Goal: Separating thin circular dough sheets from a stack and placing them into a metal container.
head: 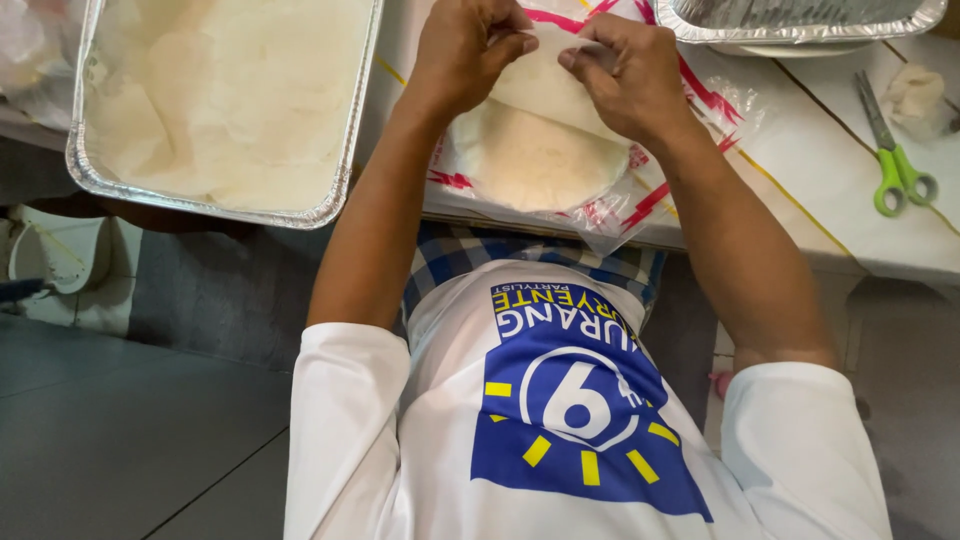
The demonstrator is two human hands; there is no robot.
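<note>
**Both hands pinch one thin wrapper off the stack**

The left hand (465, 50) and the right hand (625, 75) have their fingers nearly closed, thumb against forefinger, each gripping the upper edge of one pale round wrapper (550, 85). Just below the fingers lies the stack (535, 160) of the same rounds, resting on an opened clear bag (650, 200) with red print on the white table (830, 190). Left of the fingers, one foil tray (85, 170) holds many loosened wrappers. A second foil tray (800, 25) sits up right of the fingers; its contents are hidden. One pair of green-handled scissors (895, 165) lies far right.
</note>
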